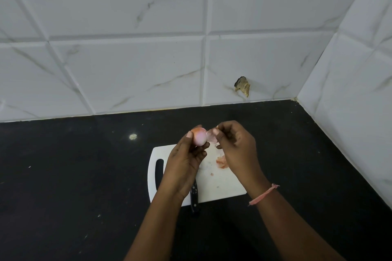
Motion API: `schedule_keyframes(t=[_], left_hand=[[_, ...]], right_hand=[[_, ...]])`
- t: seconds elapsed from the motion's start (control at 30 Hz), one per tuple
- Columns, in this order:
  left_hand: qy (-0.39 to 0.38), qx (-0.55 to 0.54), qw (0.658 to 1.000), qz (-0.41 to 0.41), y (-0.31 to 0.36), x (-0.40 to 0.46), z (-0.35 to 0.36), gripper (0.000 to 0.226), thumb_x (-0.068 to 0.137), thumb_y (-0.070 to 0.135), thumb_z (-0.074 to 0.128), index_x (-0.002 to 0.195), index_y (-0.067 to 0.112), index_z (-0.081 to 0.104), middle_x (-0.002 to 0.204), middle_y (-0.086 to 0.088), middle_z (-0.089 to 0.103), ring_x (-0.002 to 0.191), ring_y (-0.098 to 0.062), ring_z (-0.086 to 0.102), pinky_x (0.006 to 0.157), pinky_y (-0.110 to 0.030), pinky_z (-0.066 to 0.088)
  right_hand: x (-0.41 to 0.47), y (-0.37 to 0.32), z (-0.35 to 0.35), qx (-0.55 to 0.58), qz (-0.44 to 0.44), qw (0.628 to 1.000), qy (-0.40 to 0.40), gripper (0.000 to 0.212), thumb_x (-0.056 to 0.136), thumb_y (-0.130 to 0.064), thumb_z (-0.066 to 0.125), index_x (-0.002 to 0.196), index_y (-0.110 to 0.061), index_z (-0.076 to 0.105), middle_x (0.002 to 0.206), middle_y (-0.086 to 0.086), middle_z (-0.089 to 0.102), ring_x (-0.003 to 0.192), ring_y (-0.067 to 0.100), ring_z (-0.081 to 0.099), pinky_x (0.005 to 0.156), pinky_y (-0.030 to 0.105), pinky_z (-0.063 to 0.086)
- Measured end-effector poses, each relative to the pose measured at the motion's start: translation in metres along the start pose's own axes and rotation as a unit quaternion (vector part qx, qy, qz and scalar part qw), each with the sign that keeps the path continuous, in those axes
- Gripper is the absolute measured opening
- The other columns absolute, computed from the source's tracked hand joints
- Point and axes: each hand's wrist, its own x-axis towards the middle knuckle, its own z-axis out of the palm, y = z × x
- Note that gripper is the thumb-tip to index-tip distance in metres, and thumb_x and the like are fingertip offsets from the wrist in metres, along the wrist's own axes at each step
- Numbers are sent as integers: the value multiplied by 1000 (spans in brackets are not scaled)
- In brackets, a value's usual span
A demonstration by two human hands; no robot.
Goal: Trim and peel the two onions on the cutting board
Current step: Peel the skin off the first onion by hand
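The left hand [186, 154] holds an onion [199, 136] in its grip, lifted above the far edge of the white cutting board [222, 184], fingers curled under it and the thumb on top. The right hand [235, 144] pinches a papery strip of skin [212, 136] at the onion's three o'clock side. Only this one onion shows; I cannot see the second.

The bulb looks smooth and mostly bared, so I'd judge it could slip from the fingers and roll off across the dark worktop [74, 176]. The thin skin may tear short and leave a scrap clinging. A knife [194, 195] lies at six o'clock on the board, its black handle jutting over the near edge, right below the left wrist; a lowered arm could knock it off. Loose peelings [221, 162] on the board could scatter.

No brand, label or writing is readable anywhere.
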Motion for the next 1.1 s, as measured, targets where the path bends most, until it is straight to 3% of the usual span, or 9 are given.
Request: schedule_keyframes(t=[0.17,0.33,0.4,0.47,0.53,0.73,0.87,0.97,1.1], left_hand=[[8,-17,1000,-24,-1,2,4,34,104,28,44,116,13,71,113,-11,72,78,-13,63,74,-24,52],[10,-36,998,-43,-2,4,10,36,105,24,38,119,12,69,109,-10,71,71,-13,59,63,-22,51],[14,-52,997,-52,-4,4,13,36,104,23,37,121,10,67,108,-11,70,70,-13,56,61,-22,49],[16,-80,995,-55,-5,5,14,38,103,24,36,124,9,64,106,-14,67,67,-13,53,59,-22,46],[13,-93,994,-47,-4,5,12,41,102,24,34,125,9,64,103,-13,67,67,-12,53,58,-21,45],[15,-41,998,-39,-4,3,6,39,104,30,40,132,12,59,116,-10,71,85,-11,66,66,-21,49],[25,-23,999,-34,-4,2,6,38,103,29,43,132,11,60,124,-10,69,103,-16,65,80,-25,49],[33,-13,999,-23,-4,2,7,32,102,28,48,122,14,67,122,-8,70,101,-19,66,82,-28,51],[35,8,999,-5,-6,2,7,36,100,29,51,125,6,64,127,-13,66,107,-19,67,87,-29,52]], right_hand=[[0,3,-2,22,40,998,44,4,88,-17,69,84,-18,67,75,-3,69,69,13,67,66,32,57],[-2,1,0,104,158,980,59,3,89,-12,66,89,-10,68,73,3,71,58,12,65,57,36,53],[-1,1,2,232,258,936,56,6,91,-9,63,89,-6,68,69,7,68,56,12,62,57,33,50],[2,2,2,373,347,859,52,15,96,-8,55,89,-5,69,67,6,64,55,10,61,55,25,52],[6,8,-3,425,384,818,54,20,97,-9,52,90,-6,70,67,4,64,56,8,61,56,22,52],[10,15,-19,295,324,890,124,20,86,5,65,104,-2,69,98,16,72,81,24,72,72,33,60],[6,15,-17,111,270,956,34,31,91,-20,65,122,-20,63,120,-2,64,102,17,66,79,34,58],[-1,4,-14,75,144,986,-36,23,86,-34,69,108,-27,66,106,-8,68,95,10,66,72,31,60],[-5,3,-7,1,16,998,-64,10,84,-19,73,94,-21,69,86,-12,69,82,6,67,71,21,56]])
